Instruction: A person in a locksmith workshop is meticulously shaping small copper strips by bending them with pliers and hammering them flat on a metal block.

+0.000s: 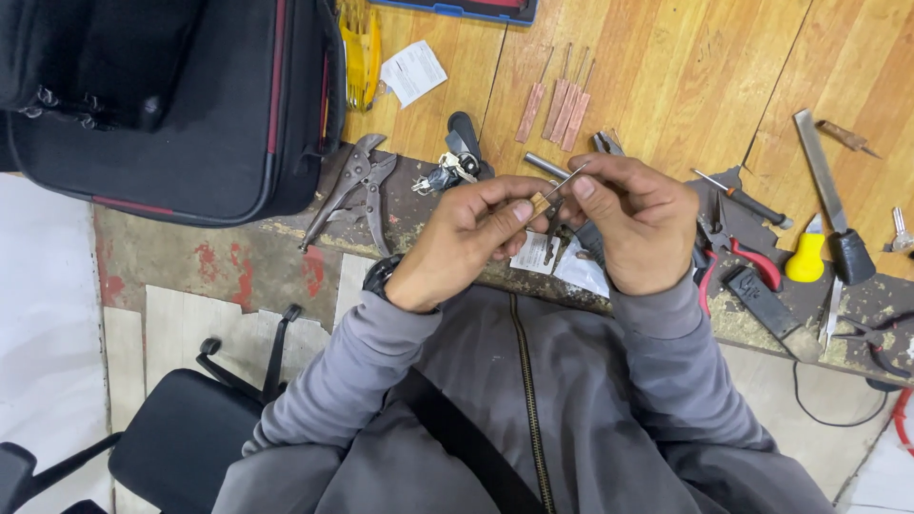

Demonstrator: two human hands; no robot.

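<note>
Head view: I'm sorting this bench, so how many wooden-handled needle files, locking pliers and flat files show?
Wooden-handled needle files lying on the bench: 4
Wooden-handled needle file held in the left hand and right hand: 1
Locking pliers: 1
Flat files: 1
Total: 7

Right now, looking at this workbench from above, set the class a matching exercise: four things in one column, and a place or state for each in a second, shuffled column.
Things:
1. locking pliers
2. small wooden-handled tool
3. black case
4. yellow-handled tool

Places or states:
A. lying to the right of the hands, beside a flat file
B. pinched between left hand and right hand
C. resting at the bench's left end
D. lying at the bench edge, jaws toward the person

Pairs: 1-D, 2-B, 3-C, 4-A
</note>
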